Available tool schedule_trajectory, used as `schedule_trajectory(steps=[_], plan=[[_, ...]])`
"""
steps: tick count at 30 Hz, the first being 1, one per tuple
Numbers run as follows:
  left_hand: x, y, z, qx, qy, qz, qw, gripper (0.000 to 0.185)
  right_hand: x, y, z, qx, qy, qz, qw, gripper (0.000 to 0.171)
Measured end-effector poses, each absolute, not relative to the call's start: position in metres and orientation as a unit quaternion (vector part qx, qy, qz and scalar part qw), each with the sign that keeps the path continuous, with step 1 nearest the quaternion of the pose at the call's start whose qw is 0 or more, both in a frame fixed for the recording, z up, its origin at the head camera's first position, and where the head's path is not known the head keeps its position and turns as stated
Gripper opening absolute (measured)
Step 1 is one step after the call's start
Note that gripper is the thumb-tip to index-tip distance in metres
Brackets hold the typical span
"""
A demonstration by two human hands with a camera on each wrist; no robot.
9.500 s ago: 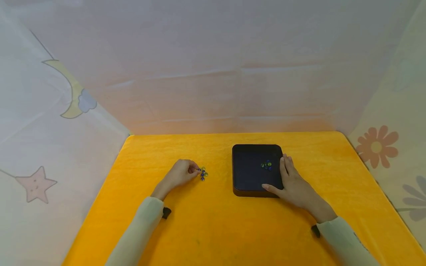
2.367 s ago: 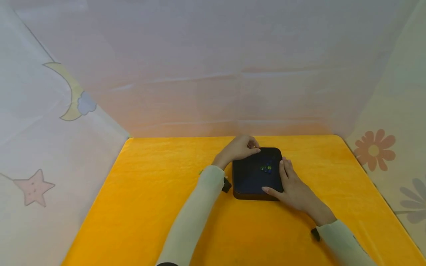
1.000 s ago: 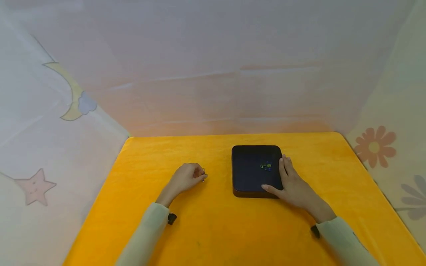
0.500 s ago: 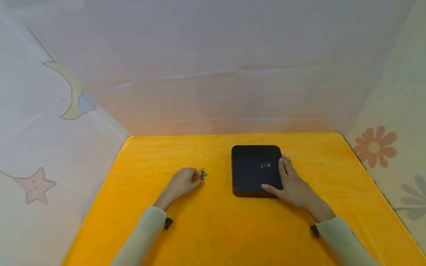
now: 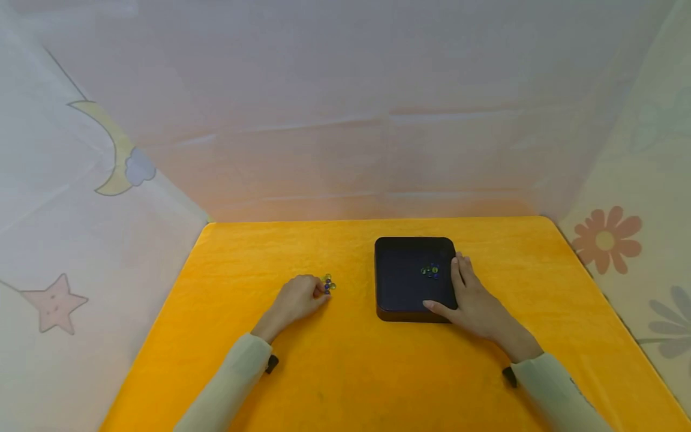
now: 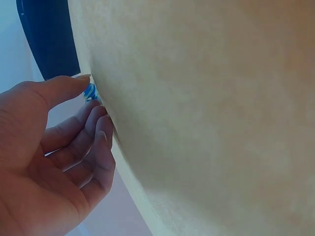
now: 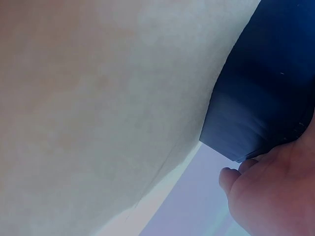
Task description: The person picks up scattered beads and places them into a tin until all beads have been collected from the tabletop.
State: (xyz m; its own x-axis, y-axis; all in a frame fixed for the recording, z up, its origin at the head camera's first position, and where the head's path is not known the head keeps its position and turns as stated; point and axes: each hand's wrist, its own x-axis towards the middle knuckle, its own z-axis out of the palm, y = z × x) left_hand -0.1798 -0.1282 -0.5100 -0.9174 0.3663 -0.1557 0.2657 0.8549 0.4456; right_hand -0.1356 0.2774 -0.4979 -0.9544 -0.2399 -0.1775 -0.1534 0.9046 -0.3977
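Observation:
Small glass marbles (image 5: 327, 282) lie in a cluster on the orange cloth, left of a shallow black square tray (image 5: 399, 294). My left hand (image 5: 320, 289) is at that cluster with its fingers curled. In the left wrist view its thumb (image 6: 59, 87) and forefinger pinch a blue marble (image 6: 90, 91) against the cloth. Several more marbles (image 5: 430, 271) sit inside the tray near its right side. My right hand (image 5: 444, 283) rests on the tray's near right corner, with straight fingers along the right rim and the thumb on the front wall. The right wrist view shows the tray's corner (image 7: 256, 98).
The orange cloth (image 5: 351, 372) covers the whole table, which is walled in by pale printed curtains on the left, back and right. Both arms wear light green sleeves. Bare cloth lies in front of the tray and between the two arms.
My left hand has come back from the tray to the marble cluster. Over the last second it slid slightly back, uncovering the marbles. The right hand and the tray have stayed put.

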Motion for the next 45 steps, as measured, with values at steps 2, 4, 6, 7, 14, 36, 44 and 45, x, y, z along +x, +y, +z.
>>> schedule_trajectory(steps=[2,4,6,7,14,36,44,45], plan=[[-0.1806,-0.1278,-0.5103,0.165,0.956,0.211,0.121,0.021,-0.1354,0.2772,-0.4978,-0.102,0.969,-0.194,0.111,0.125],[-0.1811,-0.1275,-0.5099,0.166,0.956,0.210,0.122,0.022,-0.1352,0.2771,-0.4976,-0.101,0.970,-0.193,0.111,0.125],[-0.1814,-0.1272,-0.5098,0.167,0.956,0.210,0.122,0.021,-0.1352,0.2770,-0.4978,-0.101,0.970,-0.191,0.111,0.126],[-0.1816,-0.1271,-0.5097,0.168,0.956,0.209,0.121,0.021,-0.1352,0.2770,-0.4979,-0.101,0.970,-0.190,0.111,0.126],[-0.1827,-0.1257,-0.5102,0.172,0.959,0.196,0.111,0.019,-0.1356,0.2778,-0.4987,-0.101,0.971,-0.189,0.108,0.126],[-0.1847,-0.1270,-0.5075,0.199,0.957,0.174,0.121,0.019,-0.1361,0.2786,-0.5001,-0.104,0.969,-0.199,0.107,0.126],[-0.1828,-0.1272,-0.5043,0.205,0.955,0.174,0.123,0.018,-0.1354,0.2784,-0.4993,-0.101,0.970,-0.193,0.107,0.126],[-0.1825,-0.1274,-0.5039,0.206,0.955,0.174,0.122,0.018,-0.1352,0.2784,-0.4990,-0.101,0.970,-0.194,0.108,0.126]])
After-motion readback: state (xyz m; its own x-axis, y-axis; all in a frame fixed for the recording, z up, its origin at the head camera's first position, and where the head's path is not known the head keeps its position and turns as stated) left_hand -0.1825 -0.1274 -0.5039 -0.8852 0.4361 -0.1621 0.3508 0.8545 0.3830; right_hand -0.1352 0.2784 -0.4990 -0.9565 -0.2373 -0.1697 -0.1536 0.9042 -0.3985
